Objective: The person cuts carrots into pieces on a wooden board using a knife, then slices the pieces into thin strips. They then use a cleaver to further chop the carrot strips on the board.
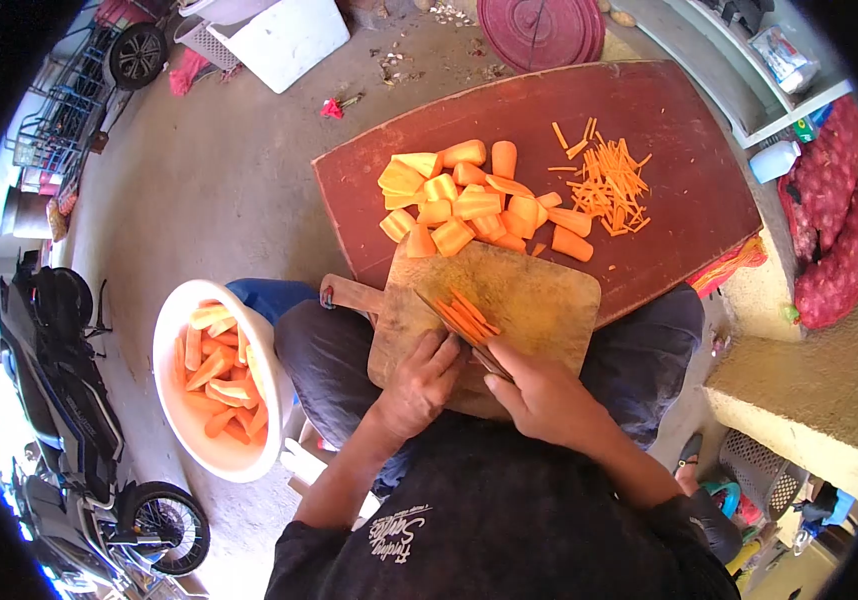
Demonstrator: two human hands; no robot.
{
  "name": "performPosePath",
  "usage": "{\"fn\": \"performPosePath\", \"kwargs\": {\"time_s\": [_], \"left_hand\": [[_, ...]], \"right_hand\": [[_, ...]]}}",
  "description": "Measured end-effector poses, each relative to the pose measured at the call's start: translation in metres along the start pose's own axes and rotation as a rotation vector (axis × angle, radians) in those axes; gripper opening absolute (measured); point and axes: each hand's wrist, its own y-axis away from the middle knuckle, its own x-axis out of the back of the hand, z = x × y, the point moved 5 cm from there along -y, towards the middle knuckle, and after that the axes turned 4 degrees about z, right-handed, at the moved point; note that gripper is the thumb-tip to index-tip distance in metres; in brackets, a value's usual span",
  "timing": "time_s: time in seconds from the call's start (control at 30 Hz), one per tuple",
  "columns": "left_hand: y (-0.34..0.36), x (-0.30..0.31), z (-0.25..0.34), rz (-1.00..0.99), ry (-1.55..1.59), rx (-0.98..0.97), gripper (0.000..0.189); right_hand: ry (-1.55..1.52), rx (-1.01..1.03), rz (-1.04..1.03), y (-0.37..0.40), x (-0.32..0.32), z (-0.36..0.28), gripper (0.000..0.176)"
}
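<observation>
A wooden cutting board (539,300) lies across the lap, its upper edge against a red-brown table (439,110). My right hand (539,392) is closed round the handle of a knife (439,312), whose blade slants up to the left across the board. Thin carrot strips (467,316) lie along the blade. My left hand (422,380) rests with bent fingers just below the blade; anything under its fingertips is hidden. Beyond the board are thick carrot pieces (476,205), and to their right a pile of carrot strips (611,185).
A white tub (166,385) of carrot pieces stands on the floor at left. Motorbikes (64,370) are at far left. Red net sacks (849,250) sit on a ledge at right. A white container (284,40) and a dark red lid (539,30) are at the top.
</observation>
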Motion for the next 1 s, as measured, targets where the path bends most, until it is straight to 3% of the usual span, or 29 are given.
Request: {"fn": "performPosePath", "kwargs": {"time_s": [0.13, 0.63, 0.93, 1.0], "left_hand": [[0.004, -0.002, 0.001, 0.012, -0.007, 0.007, 0.05], [0.012, -0.009, -0.002, 0.176, 0.007, 0.045, 0.049], [0.013, -0.009, -0.003, 0.205, -0.01, 0.037, 0.048], [0.013, -0.01, -0.002, 0.205, 0.001, 0.038, 0.047]], "right_hand": [[-0.057, -0.159, -0.109, 0.03, 0.025, -0.016, 0.039], [0.015, 0.071, 0.072, 0.01, 0.001, 0.006, 0.045], [0.031, -0.182, -0.087, 0.044, 0.022, -0.015, 0.043], [0.091, -0.094, -0.054, 0.035, 0.012, -0.008, 0.043]]}}
